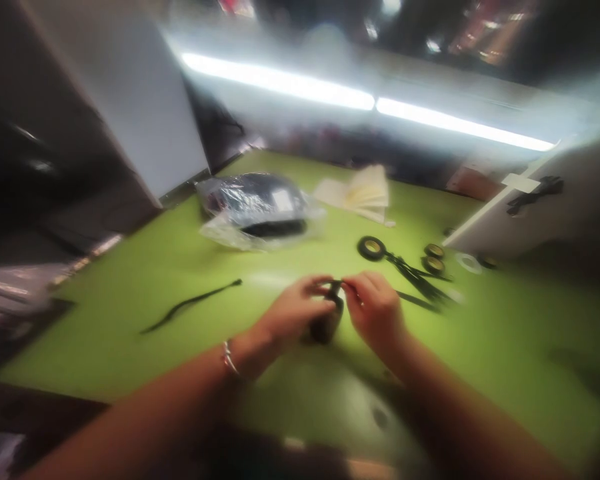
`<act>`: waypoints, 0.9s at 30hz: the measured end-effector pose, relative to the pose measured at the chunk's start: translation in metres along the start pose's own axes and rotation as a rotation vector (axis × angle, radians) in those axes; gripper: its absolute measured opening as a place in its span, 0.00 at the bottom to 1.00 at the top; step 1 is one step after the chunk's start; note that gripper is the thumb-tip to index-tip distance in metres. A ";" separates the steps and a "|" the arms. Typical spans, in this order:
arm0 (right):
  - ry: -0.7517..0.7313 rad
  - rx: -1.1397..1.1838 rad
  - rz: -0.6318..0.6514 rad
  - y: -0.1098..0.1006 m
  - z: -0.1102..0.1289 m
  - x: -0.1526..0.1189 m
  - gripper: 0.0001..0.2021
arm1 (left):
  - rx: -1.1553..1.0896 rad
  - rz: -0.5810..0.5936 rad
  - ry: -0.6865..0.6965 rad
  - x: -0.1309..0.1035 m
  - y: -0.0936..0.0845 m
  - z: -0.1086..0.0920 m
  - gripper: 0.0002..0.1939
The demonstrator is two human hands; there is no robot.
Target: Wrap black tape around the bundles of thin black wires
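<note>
A small dark object (pixel 326 325), blurred and of a kind I cannot make out, is between my hands above the green table. My left hand (pixel 300 308) has its thumb and fingers closed around the top of it. Just to the right, my right hand (pixel 375 303) pinches at a thin black piece (pixel 336 285) at the object's top. The tips of my right fingers nearly touch those of my left. Behind my right hand a black strip (pixel 419 301) runs off to the right. On the left of the table lies a single black strap (pixel 193 304).
A clear plastic bag (pixel 260 207) with dark contents lies at the back left, beside pale papers (pixel 365 193). Black tape rolls (pixel 371 248) and a bunch of black straps (pixel 415 277) are at the right. White panels (pixel 140 100) flank the green table (pixel 130 267).
</note>
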State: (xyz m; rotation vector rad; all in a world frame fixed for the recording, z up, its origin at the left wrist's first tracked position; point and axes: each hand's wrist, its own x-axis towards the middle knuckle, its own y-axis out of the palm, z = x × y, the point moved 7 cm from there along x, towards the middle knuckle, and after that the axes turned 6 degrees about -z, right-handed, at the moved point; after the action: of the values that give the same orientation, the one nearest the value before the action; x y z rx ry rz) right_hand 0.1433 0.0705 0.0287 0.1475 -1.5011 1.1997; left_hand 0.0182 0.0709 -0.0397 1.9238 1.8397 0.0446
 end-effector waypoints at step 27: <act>0.039 0.103 0.003 0.000 0.008 -0.002 0.04 | 0.166 -0.108 0.315 -0.007 -0.008 -0.023 0.13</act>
State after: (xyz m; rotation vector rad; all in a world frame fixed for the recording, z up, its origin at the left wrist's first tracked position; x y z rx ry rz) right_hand 0.1385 0.0631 0.0282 0.1899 -1.4064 1.2764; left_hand 0.0027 0.0715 -0.0205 2.0170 2.2123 0.1740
